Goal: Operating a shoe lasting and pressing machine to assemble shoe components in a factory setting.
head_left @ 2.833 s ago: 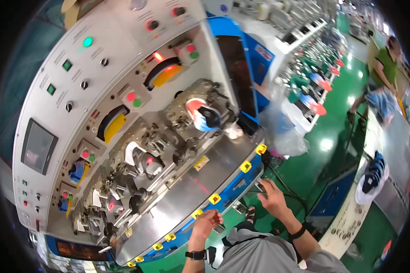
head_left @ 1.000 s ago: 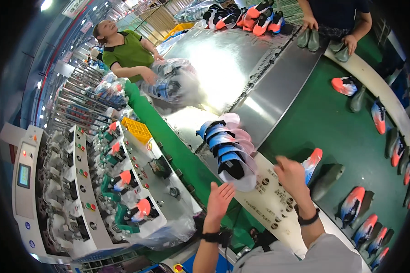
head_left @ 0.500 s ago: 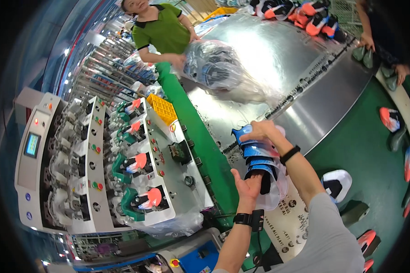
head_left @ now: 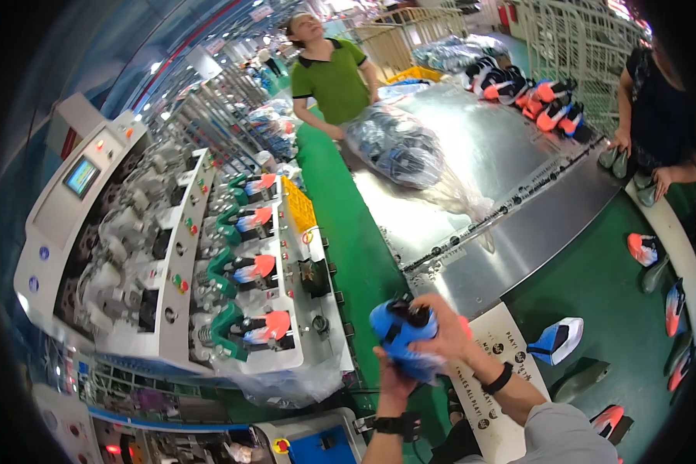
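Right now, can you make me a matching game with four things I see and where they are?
Things
1. blue-and-black fabric shoe upper
2. yellow plastic crate
3. stuffed clear plastic bag
4. lit rectangular screen

Places
A. on the shiny metal table
B. in the pale control panel
C. in the person's right hand
D. at the edge of the white machine

Pairs: 1-C, 2-D, 3-A, 4-B

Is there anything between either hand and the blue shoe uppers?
Nothing visible: the right hand is directly on the blue shoe uppers, and the left hand is right against their lower side.
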